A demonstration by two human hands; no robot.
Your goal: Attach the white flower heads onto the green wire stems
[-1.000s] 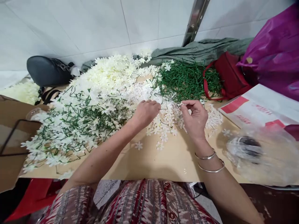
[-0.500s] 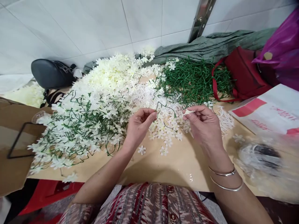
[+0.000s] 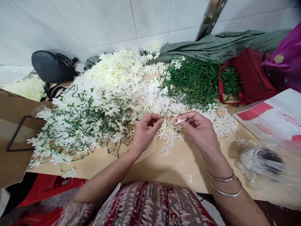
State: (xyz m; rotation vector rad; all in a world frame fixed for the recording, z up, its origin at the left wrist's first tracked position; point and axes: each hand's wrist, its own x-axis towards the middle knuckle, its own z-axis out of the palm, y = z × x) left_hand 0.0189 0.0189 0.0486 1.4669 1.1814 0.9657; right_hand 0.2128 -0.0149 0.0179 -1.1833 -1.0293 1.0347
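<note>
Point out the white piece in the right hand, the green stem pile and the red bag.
White piece [image 3: 180, 121]: head view, on its visible middle.
Green stem pile [image 3: 197, 81]: head view, on the tangled stems at its centre.
Red bag [image 3: 250, 71]: head view, on its body.

Wall [image 3: 150, 18] behind table [image 3: 164, 172], cloth [image 3: 223, 45] along its foot. Stemmed flowers [image 3: 77, 125] heaped left of centre, loose blossoms [image 3: 115, 67] behind them. Stem pile [image 3: 195, 81] back right, handbag [image 3: 251, 72] right of it. Shoulder bag [image 3: 53, 67] back left; carton [image 3: 25, 106] at left edge, in front of it. Carrier bag [image 3: 275, 113] in front of handbag; plastic bag [image 3: 270, 185] nearer still, front right. Left hand [image 3: 148, 131] and right hand [image 3: 202, 131] side by side, centre, above table. Filament bundle [image 3: 225, 122] just right of right hand.
</note>
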